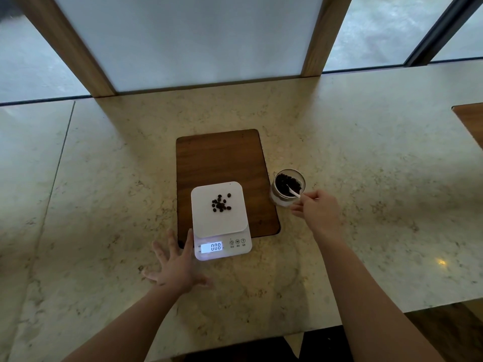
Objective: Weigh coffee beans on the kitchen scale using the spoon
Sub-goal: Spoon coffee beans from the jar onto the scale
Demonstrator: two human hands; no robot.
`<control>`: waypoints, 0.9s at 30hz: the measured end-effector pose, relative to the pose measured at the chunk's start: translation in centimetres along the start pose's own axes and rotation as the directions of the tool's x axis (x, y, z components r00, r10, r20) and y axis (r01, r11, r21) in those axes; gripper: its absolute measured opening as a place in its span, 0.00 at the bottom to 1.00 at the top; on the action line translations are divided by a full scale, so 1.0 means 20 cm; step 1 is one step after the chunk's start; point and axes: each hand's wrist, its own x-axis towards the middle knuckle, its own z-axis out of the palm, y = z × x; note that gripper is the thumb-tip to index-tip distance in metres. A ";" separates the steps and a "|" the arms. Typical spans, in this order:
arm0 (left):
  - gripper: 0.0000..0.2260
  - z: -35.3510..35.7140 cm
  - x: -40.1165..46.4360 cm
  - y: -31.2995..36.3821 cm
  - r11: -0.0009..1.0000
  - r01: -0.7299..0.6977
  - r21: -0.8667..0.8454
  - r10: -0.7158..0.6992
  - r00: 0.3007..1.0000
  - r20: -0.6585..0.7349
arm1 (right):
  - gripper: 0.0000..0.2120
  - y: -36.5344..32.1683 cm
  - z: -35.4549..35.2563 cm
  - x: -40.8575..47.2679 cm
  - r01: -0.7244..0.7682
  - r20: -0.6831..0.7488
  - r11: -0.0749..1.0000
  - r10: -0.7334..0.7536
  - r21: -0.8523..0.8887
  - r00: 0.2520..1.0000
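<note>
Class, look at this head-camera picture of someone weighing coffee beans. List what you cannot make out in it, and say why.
- Spoon bowl: head view, buried among the beans in the jar.
- Button labels on the scale: head view, print too small to read.
- How full the jar is: head view, seen from above; the right hand covers part of its side.
- Wooden piece at the right edge: head view, cut off by the frame.

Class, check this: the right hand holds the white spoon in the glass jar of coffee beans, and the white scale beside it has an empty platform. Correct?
Not quite. The head view shows a small pile of coffee beans on the scale platform. The rest holds: the right hand holds the white spoon in the glass jar.
</note>
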 end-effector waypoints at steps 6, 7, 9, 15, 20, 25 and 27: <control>0.70 -0.01 -0.02 0.01 1.000 0.002 0.004 -0.002 1.000 0.007 | 0.05 0.01 0.00 0.01 -0.162 0.042 0.963 0.157 0.214 0.987; 0.70 -0.01 -0.02 0.01 1.000 0.002 0.003 -0.002 1.000 0.007 | 0.04 0.01 0.00 0.01 -0.180 0.048 0.955 0.173 0.237 0.984; 0.69 -0.02 -0.02 0.01 1.000 0.002 0.002 -0.002 1.000 0.007 | 0.04 0.01 -0.01 0.01 -0.201 0.061 0.942 0.191 0.270 0.980; 0.69 -0.02 -0.03 0.02 1.000 -0.005 0.003 0.005 1.000 0.014 | 0.04 0.00 -0.01 -0.01 -0.262 0.106 0.897 0.240 0.355 0.965; 0.70 -0.02 -0.01 0.01 1.000 -0.001 0.003 0.001 1.000 0.015 | 0.03 0.00 -0.01 -0.02 -0.300 0.121 0.860 0.274 0.413 0.954; 0.70 0.00 0.01 -0.01 1.000 0.000 -0.007 0.001 1.000 0.003 | 0.03 -0.01 -0.01 -0.03 -0.347 0.146 0.830 0.315 0.437 0.938; 0.70 0.00 0.01 -0.01 1.000 0.002 -0.011 -0.002 1.000 -0.001 | 0.03 -0.02 0.00 -0.03 -0.354 0.146 0.817 0.324 0.454 0.935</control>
